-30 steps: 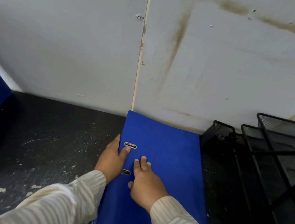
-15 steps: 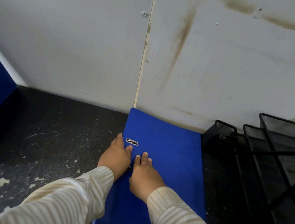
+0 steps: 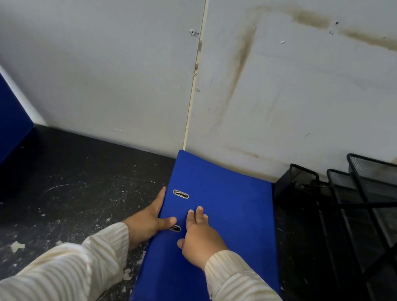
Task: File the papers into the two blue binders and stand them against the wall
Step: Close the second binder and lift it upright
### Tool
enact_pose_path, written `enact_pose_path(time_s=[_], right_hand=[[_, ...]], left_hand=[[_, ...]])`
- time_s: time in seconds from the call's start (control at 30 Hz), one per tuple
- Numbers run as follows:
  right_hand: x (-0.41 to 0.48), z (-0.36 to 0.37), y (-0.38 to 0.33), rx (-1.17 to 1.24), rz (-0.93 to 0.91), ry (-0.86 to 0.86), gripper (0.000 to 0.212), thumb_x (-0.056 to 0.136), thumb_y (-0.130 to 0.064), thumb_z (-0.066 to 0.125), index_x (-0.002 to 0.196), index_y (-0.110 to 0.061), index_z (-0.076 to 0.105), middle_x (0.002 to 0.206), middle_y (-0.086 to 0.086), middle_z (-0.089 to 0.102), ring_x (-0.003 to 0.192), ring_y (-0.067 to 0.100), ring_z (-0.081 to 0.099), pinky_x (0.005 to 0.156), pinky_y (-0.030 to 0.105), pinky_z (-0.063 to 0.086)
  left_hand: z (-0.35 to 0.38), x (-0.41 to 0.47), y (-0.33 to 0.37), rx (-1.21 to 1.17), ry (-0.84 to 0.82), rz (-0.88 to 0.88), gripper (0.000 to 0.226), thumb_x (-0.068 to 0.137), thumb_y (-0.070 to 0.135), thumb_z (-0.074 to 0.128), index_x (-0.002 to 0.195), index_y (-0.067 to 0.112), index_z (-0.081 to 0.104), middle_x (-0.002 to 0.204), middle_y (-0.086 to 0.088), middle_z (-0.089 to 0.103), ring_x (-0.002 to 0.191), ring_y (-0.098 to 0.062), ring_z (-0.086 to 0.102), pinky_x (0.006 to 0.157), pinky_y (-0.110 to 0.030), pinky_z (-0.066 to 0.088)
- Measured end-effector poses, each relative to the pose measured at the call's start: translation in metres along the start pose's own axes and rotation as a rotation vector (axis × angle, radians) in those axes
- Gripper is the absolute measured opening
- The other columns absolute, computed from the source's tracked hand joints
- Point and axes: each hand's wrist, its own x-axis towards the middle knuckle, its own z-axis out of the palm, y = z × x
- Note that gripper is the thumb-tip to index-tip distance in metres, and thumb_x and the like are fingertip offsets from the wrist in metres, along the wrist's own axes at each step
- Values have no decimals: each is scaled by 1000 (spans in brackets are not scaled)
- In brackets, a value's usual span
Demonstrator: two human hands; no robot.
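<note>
Blue binder lies flat on the dark table reaching the wall, left hand gripping its spine side, right hand pressing open-palmed on top.

Black mesh trays, speckled dark desk

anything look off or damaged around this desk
Yes. Brown streaks stain the wall above the blue binder, with small holes near the panel seam. The black desk is scuffed and flecked with pale chips at front left. The binder itself lies flat, not standing.
</note>
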Motion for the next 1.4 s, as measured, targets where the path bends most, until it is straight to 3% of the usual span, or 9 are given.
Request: enact_pose_path(time_s=[0.2, 0.37, 0.5, 0.63, 0.8, 1.0, 1.17, 1.23, 1.4], right_hand=[[1, 5, 2, -20, -15, 24, 72, 98, -23, 44, 150, -15, -4, 159, 3, -19, 148, 23, -1, 111, 39, 31], [9, 6, 7, -13, -30, 64, 71, 98, -28, 45, 150, -15, -1, 159, 4, -16, 148, 24, -3, 114, 40, 26], [17, 8, 13, 40, -29, 97, 66, 100, -33, 38, 150, -16, -2, 159, 1, -16, 147, 21, -6, 118, 40, 17], [24, 3, 11, -5, -5, 90, 70, 99, -36, 38, 150, -14, -5, 159, 3, -17, 147, 22, -5, 116, 39, 20], [24, 0, 10, -19, -6, 67, 72, 99, -38, 39, 150, -13, -6, 159, 4, -17, 147, 22, -5, 116, 39, 20], [23, -1, 12, -2, -12, 68, 70, 100, -35, 38, 150, -13, -6, 159, 4, -18, 147, 21, -6, 116, 37, 19], [23, 1, 15, 17, -19, 77, 70, 99, -34, 39, 150, -15, -5, 159, 1, -18, 147, 19, -6, 117, 38, 20], [24, 1, 15, 17, -22, 72, 70, 99, -35, 39, 150, -15, -5, 159, 1, -18, 147, 19, -7, 117, 38, 20], [25, 4, 15, 4, -25, 72, 70, 100, -35, 39, 150, -14, -6, 159, 2, -18, 147, 20, -6, 116, 38, 20]], left_hand=[[-6, 3, 11, 280, -17, -93, 99, 88, 20, 65, 148, 33, -13, 130, 8, 50, 103, -3, 59, 70, -10, 51], [-4, 8, 15, 479, 45, -108, 109, 85, 31, 67, 146, 27, -23, 148, 3, 39, 120, -15, 52, 97, -30, 47], [-3, 8, 15, 634, 25, -137, 108, 86, 39, 64, 143, 31, -27, 156, 0, 26, 128, -21, 48, 103, -36, 44], [-2, 10, 25, 892, -20, -141, 102, 87, 46, 60, 144, 36, -24, 161, -5, -5, 145, -27, 22, 116, -46, 26], [-1, 19, 34, 1165, -57, -196, 99, 85, 59, 54, 145, 36, -22, 161, -11, -1, 143, -38, 21, 116, -47, 25], [0, 30, 22, 731, 8, -138, 106, 84, 44, 64, 143, 38, -24, 160, -11, -6, 146, -29, 15, 115, -39, 27], [1, 49, 23, 292, 235, 28, 74, 98, 29, 45, 151, 24, -6, 151, -2, 33, 130, -21, 44, 108, -39, 38], [-1, 55, 25, 170, 268, 19, 60, 98, 26, 46, 149, 27, 15, 142, 0, 47, 119, -20, 54, 102, -42, 45], [-1, 61, 30, 286, 326, -9, 51, 93, 27, 55, 139, 31, 32, 123, 6, 57, 101, -17, 59, 88, -36, 50]])
